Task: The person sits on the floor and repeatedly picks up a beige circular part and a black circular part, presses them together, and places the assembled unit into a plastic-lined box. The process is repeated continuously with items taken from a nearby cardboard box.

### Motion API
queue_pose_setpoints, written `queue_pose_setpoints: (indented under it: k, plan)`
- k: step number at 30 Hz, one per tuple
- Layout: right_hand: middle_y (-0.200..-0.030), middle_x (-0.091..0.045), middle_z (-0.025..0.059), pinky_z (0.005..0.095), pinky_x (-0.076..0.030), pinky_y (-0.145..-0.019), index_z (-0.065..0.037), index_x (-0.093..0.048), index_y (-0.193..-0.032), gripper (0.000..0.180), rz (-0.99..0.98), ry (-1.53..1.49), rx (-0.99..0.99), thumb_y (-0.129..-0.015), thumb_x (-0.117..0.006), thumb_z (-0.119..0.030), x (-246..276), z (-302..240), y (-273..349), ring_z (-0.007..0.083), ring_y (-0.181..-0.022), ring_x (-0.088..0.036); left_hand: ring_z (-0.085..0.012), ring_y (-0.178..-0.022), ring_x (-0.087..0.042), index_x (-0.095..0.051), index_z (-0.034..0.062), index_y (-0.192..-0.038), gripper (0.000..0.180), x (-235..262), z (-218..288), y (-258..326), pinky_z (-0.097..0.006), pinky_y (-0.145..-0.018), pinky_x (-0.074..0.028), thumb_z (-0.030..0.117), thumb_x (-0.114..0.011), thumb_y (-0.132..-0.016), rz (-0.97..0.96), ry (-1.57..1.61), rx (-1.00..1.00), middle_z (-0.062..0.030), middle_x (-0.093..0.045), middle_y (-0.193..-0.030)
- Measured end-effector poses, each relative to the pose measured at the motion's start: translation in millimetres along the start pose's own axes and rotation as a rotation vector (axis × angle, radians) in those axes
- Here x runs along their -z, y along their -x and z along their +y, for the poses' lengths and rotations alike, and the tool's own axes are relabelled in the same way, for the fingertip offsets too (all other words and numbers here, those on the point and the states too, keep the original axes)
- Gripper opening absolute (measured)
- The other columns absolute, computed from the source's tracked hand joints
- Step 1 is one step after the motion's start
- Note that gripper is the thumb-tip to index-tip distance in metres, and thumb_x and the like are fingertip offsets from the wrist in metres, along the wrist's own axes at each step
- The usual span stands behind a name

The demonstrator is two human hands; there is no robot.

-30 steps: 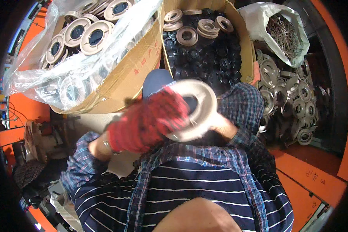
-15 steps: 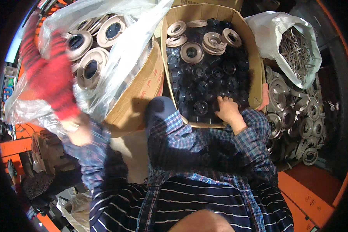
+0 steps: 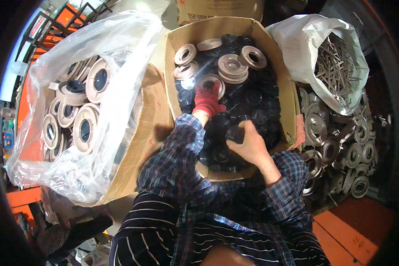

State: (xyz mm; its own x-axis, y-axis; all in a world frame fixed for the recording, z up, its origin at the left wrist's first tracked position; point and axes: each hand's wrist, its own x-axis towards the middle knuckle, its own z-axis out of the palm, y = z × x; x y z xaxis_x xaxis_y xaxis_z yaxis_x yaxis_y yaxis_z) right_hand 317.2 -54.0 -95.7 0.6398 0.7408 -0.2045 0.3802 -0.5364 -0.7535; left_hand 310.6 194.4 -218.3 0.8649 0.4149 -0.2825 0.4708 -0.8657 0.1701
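Observation:
My left hand, in a red and black glove, reaches into a cardboard box. Its outstretched fingers lie over the lower part of a beige flanged ring, and its thumb stands apart. Lower in the same box, my bare right hand holds a black cylindrical plastic part between thumb and fingers. Many similar black parts fill the box. Several beige rings lie on top of them toward the far end, among them a small stack.
At left, a carton lined with a clear plastic bag holds beige rings with dark centres. A white sack of thin metal-coloured strips stands at right, above a heap of rings. Orange panels lie lower right.
My left hand has swung from the bagged carton at left into the middle box, onto a beige ring. My right hand has lifted slightly with a black part. The view has shifted.

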Motion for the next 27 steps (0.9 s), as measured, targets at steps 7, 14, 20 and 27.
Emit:
queue_pose_setpoints:
  k: [7, 14, 20, 27]
  plan:
    - [-0.103, -0.055, 0.0114, 0.0352, -0.045, -0.092, -0.004, -0.058, -0.105, 0.047, 0.414, -0.228, 0.196, -0.067, -0.084, -0.011, -6, 21, -15, 0.0263, -0.099, -0.054, -0.0396, -0.109, -0.063, -0.063, 0.0123, -0.121, 0.033, 73, -10, 71, -0.042, -0.088, -0.052, 0.028, -0.060, -0.092, 0.170, 0.285, -0.367, -0.0185, -0.065, -0.121]
    - [-0.126, -0.058, 0.0061, 0.0411, -0.050, -0.100, -0.003, -0.057, -0.116, 0.026, 0.194, -1.369, -0.090, -0.103, -0.054, -0.025, -1, 1, 16, 0.0196, -0.114, -0.058, -0.0174, -0.082, -0.068, -0.060, 0.0066, -0.122, 0.035, 107, 31, 222, -0.032, -0.077, -0.056, 0.026, -0.070, -0.095, 0.132, 2.114, 0.053, -0.0070, -0.070, -0.090]
    - [-0.145, -0.047, 0.0120, 0.0350, -0.037, -0.109, 0.001, -0.046, -0.140, 0.040, -0.071, -0.851, 0.291, -0.106, -0.042, -0.019, -59, -34, 111, 0.0187, -0.130, -0.046, -0.0216, -0.114, -0.060, -0.059, 0.0076, -0.123, 0.026, 32, 67, 288, -0.033, -0.100, -0.046, 0.021, -0.054, -0.102, 0.651, 1.154, -0.119, -0.0076, -0.064, -0.120]
    - [-0.136, -0.045, 0.0286, 0.0503, -0.036, -0.106, 0.005, -0.054, -0.109, 0.027, 0.203, -0.030, 0.718, -0.088, -0.066, -0.007, -52, -35, 170, 0.0440, -0.123, -0.045, -0.0229, -0.129, -0.053, -0.045, 0.0046, -0.144, 0.049, 21, 80, 348, -0.035, -0.108, -0.044, 0.015, -0.058, -0.098, 0.258, 1.558, -0.162, -0.0098, -0.054, -0.140]
